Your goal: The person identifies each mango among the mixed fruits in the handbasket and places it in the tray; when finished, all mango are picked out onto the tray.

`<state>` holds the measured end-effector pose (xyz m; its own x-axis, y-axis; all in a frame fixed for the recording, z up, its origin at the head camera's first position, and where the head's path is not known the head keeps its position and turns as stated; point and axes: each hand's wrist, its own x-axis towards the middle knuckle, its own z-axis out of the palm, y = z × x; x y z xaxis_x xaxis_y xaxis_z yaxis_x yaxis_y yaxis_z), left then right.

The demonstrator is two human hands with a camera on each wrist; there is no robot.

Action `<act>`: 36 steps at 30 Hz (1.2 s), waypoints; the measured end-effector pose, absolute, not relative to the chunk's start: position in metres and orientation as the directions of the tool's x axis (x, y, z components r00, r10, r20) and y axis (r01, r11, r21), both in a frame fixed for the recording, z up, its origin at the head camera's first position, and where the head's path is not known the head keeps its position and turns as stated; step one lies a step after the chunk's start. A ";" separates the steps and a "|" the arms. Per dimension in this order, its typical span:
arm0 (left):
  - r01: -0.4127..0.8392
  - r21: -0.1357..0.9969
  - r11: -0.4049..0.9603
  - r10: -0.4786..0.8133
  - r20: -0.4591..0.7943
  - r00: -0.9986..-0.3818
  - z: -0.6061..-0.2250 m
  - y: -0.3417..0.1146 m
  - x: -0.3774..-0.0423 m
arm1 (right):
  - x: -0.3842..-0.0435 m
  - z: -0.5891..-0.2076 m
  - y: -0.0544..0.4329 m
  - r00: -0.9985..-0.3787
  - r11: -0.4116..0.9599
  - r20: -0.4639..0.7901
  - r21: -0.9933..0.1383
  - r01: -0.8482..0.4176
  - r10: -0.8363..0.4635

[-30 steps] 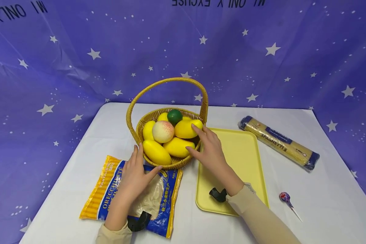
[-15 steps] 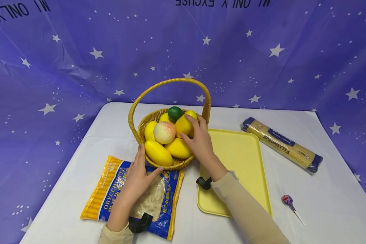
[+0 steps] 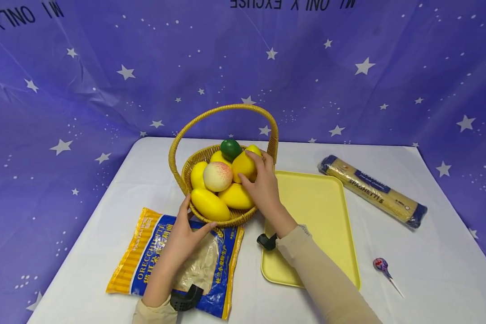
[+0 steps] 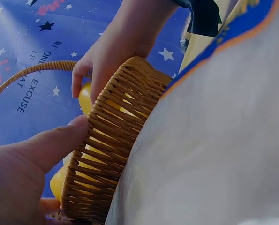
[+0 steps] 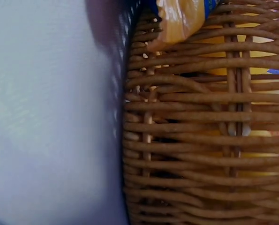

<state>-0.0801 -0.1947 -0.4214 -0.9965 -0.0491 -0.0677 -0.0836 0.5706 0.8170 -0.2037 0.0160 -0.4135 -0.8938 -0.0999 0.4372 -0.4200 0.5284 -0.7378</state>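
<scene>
In the head view, a wicker basket holds several yellow mangoes, a pale peach and a small dark green fruit. My right hand grips a mango at the basket's right side, thumb on the near face and fingers over its far side. Spread out, my left hand rests against the basket's front left edge. The left wrist view shows its thumb touching the woven rim. Woven wall fills much of the right wrist view, where the held mango is not clearly seen.
An orecchiette pasta bag lies under my left forearm. Beneath my right forearm is a yellow tray. A spaghetti pack lies at the right, with a lollipop nearer me. A starry purple cloth hangs behind the table.
My right hand has moved left and inward from the basket's right edge and closed around the mango, which has turned more upright. The left hand has stayed at the basket with slight finger movement.
</scene>
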 end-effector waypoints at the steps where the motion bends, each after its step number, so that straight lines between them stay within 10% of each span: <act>1: -0.092 0.826 0.557 -0.054 -0.075 -0.996 -0.422 -0.195 -0.080 | -0.204 -0.413 0.017 -0.893 0.504 0.441 -0.752 -0.425 -0.095; 13: -0.146 0.855 0.497 -0.073 -0.127 -0.989 -0.423 -0.194 -0.080 | -0.180 -0.382 0.080 -0.893 0.212 0.443 -0.868 -0.449 -0.078; 24: -0.153 0.845 0.512 -0.077 -0.132 -0.988 -0.425 -0.197 -0.080 | -0.206 -0.414 0.159 -0.969 0.312 0.077 -0.938 -0.150 -0.234; 36: -0.146 0.850 0.506 -0.086 -0.118 -0.989 -0.425 -0.196 -0.079 | -0.243 -0.445 0.157 -0.803 0.078 -0.202 -0.978 0.192 -0.560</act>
<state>-0.0791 -0.1961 -0.4252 -0.9892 -0.0862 -0.1184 -0.1459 0.5060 0.8501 -0.2429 0.1566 -0.4451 -0.8034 -0.5601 -0.2021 0.1918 0.0779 -0.9783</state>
